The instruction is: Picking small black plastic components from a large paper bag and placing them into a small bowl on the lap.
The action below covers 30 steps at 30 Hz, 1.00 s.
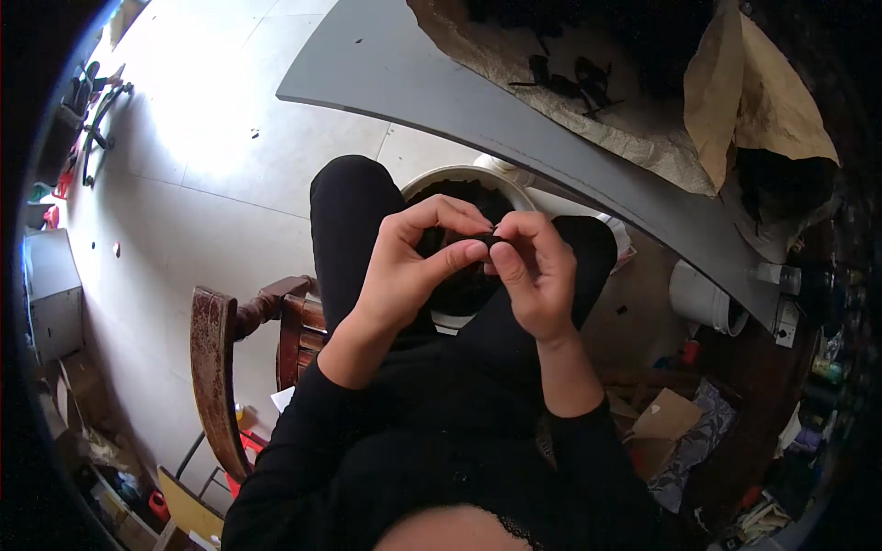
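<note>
Both of my hands meet over a pale round bucket (525, 193) between my knees, which has a dark mass inside it. My left hand (413, 257) pinches a small dark piece (490, 240) between thumb and fingers. From the other side my right hand (536, 271) grips the same piece, its thumb tip close to my left thumb. The piece is mostly covered by my fingertips, so its kind cannot be made out.
A grey table (386, 69) crosses the far right. On it lies crumpled brown paper (634, 138) with dark, twiggy pieces. A wooden chair (216, 367) stands at my left. On the right are a white bucket (698, 298) and a cardboard piece (666, 415). A white box (55, 294) sits far left.
</note>
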Motion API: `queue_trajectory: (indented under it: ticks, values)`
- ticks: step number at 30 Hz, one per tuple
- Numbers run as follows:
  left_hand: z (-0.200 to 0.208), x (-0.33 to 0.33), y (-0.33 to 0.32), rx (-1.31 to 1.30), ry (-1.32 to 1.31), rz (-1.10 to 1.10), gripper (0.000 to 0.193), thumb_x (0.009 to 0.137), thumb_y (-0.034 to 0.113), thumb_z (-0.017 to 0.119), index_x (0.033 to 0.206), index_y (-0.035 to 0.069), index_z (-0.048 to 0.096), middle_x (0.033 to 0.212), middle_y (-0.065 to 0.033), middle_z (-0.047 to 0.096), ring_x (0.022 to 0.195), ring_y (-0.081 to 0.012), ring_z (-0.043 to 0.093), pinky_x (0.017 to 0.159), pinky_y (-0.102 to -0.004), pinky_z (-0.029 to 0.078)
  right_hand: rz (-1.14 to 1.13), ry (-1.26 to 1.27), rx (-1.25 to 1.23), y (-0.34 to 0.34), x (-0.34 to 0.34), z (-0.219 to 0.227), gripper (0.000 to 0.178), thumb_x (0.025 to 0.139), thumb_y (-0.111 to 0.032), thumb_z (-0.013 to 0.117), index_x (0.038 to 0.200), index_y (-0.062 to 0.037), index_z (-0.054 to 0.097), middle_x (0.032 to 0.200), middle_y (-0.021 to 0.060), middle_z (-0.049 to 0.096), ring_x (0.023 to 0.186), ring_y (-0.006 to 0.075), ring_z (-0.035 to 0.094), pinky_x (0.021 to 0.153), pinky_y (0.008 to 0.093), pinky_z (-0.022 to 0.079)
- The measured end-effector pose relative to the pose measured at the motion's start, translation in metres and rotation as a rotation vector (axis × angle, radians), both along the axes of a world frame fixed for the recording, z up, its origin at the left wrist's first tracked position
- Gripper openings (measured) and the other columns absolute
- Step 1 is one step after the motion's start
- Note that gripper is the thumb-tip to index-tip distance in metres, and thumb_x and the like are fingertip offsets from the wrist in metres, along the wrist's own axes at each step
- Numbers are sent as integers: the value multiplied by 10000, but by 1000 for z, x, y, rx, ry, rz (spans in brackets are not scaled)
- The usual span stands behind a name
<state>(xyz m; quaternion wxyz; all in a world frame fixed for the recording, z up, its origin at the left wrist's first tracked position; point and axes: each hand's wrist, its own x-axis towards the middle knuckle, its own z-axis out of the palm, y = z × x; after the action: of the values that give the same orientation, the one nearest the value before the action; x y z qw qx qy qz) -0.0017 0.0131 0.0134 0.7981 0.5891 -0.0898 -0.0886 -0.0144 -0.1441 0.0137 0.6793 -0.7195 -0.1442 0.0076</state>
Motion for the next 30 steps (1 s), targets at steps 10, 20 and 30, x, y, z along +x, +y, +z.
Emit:
queue_trajectory:
  ticks: [10,20,30]
  values:
    - [-32,-10,-6,-463,354,-104,83,738,22,682,772,14,607,861,-56,570,761,-105,530,601,-190,403,-118,-252,-260,4,-9,1,110,869,-123,535,901,-18,524,737,86,517,597,180,507,530,276,403]
    - [-2,0,6,148,-228,-275,431,697,149,753,1074,18,589,1177,-112,470,959,-158,520,564,-191,392,48,555,736,-14,-8,-4,200,922,-218,466,1010,-39,471,715,23,518,579,75,461,473,190,347]
    - [3,-8,-4,548,-332,6,264,630,-13,709,866,8,594,861,-89,611,652,-143,566,586,-244,453,-196,-281,-284,-3,-13,8,190,824,-63,606,1000,-32,541,728,26,541,602,63,481,514,229,409]
